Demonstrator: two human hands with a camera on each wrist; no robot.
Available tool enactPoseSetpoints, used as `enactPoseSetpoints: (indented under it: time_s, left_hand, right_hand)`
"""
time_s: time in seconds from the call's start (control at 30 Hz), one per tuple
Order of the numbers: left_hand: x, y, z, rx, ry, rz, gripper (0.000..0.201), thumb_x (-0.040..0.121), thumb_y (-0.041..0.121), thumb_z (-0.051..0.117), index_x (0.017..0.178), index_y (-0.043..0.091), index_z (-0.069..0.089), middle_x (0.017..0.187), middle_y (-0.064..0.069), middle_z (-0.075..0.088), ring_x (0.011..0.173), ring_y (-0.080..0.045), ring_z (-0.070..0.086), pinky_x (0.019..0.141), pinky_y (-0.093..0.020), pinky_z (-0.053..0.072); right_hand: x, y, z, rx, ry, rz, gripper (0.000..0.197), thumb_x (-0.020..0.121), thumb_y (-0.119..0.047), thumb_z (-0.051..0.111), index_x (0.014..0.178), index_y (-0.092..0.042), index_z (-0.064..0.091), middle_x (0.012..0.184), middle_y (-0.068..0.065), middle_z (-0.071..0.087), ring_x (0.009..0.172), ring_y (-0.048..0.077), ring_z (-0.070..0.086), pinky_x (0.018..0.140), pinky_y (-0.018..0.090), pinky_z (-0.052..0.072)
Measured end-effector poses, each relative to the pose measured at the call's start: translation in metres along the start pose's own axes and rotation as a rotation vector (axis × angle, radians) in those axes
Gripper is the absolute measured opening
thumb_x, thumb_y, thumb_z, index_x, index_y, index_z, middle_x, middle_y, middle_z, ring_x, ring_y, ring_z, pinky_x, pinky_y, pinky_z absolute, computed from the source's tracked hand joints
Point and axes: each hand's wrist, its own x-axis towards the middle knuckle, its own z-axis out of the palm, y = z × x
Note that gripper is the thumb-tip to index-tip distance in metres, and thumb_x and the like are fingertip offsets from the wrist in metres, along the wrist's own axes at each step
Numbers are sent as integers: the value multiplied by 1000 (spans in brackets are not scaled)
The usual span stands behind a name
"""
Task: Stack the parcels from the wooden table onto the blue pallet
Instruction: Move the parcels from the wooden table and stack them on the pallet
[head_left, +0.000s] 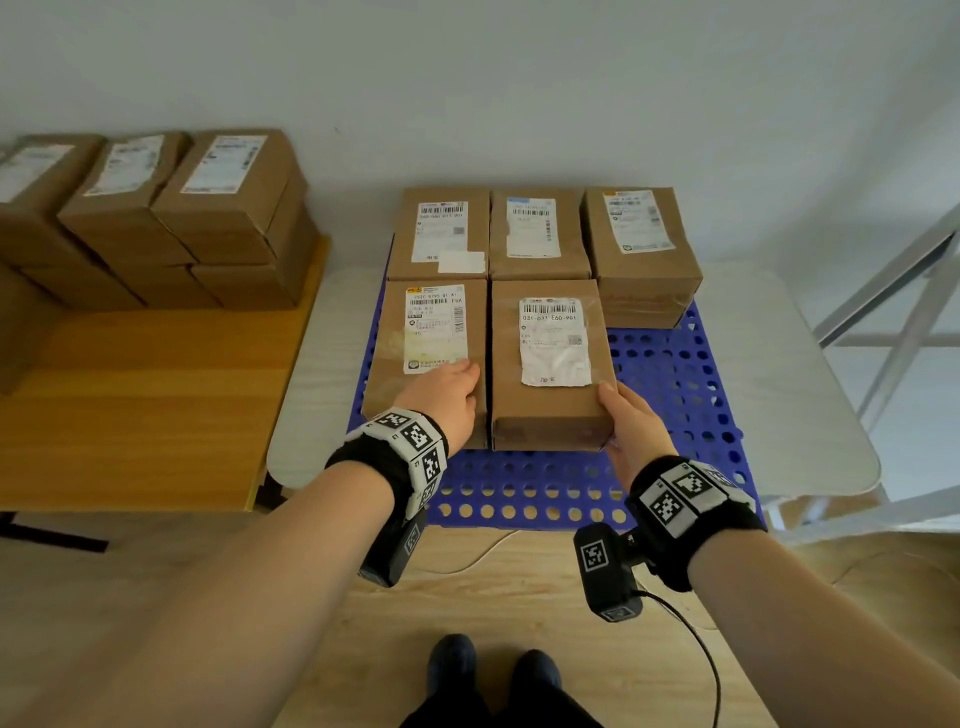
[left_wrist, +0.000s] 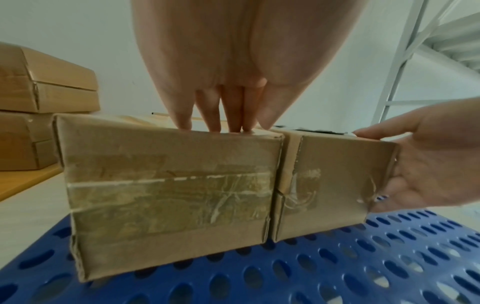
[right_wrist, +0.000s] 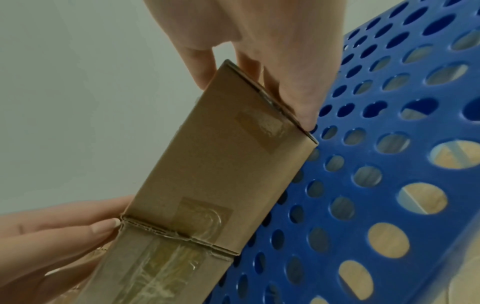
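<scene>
My right hand (head_left: 631, 421) grips the near right corner of the front middle parcel (head_left: 550, 364), thumb on top, fingers (right_wrist: 298, 98) down its side. It sits on the blue pallet (head_left: 675, 395), flush against the front left parcel (head_left: 428, 358). My left hand (head_left: 447, 397) lies flat on that one, fingers (left_wrist: 215, 115) straight. More parcels (head_left: 156, 218) stand stacked on the wooden tabletop (head_left: 145, 405).

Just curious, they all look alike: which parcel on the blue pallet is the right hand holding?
The front middle parcel, labelled 031-031-E60-901. The right hand grips its near right corner; the left hand rests on the parcel beside it.
</scene>
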Motion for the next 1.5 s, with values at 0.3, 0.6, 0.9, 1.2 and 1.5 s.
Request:
enactPoseSetpoints:
  time_s: [0.3, 0.6, 0.9, 1.2, 1.5]
  left_hand:
    - [0, -4, 6, 1, 10, 17, 51, 99, 23, 36, 148, 15, 20, 156, 0, 16, 143, -17, 17, 115, -29, 17]
    - [-2, -3, 5, -1, 34, 33, 51, 100, 22, 35, 147, 13, 21, 156, -2, 17, 142, -18, 19, 114, -28, 17]
    - [-1, -3, 7, -2, 48, 49, 51, 99, 19, 37, 147, 11, 22, 155, -2, 20, 141, -19, 21, 113, -27, 17]
    - [3, -5, 13, 8, 49, 44, 52, 98, 19, 39, 147, 12, 23, 155, -3, 20, 142, -19, 20, 115, -30, 19]
    - [1, -4, 12, -17, 84, 27, 51, 98, 20, 41, 146, 13, 26, 152, -3, 25, 138, -19, 27, 111, -29, 23]
  right_hand:
    - [-24, -16, 8, -594, 153, -366, 62, 93, -33, 54, 148, -24, 27, 155, 3, 24, 140, 22, 28, 110, 39, 34]
    - [-38, -6, 33, -1058, 88, -481, 75, 86, -58, 53, 149, -31, 22, 159, 7, -3, 145, 29, 1, 118, 43, 13]
    - [-36, -4, 33, -1094, 102, -497, 73, 87, -59, 51, 148, -32, 22, 159, 8, -4, 144, 31, 3, 117, 43, 15]
    - [-36, -3, 33, -1163, 100, -502, 73, 88, -61, 45, 150, -31, 17, 159, 10, -6, 144, 33, 3, 117, 43, 15]
    - [-37, -4, 34, -1175, 91, -481, 75, 88, -61, 45, 149, -30, 16, 158, 12, -6, 144, 33, 3, 117, 45, 14]
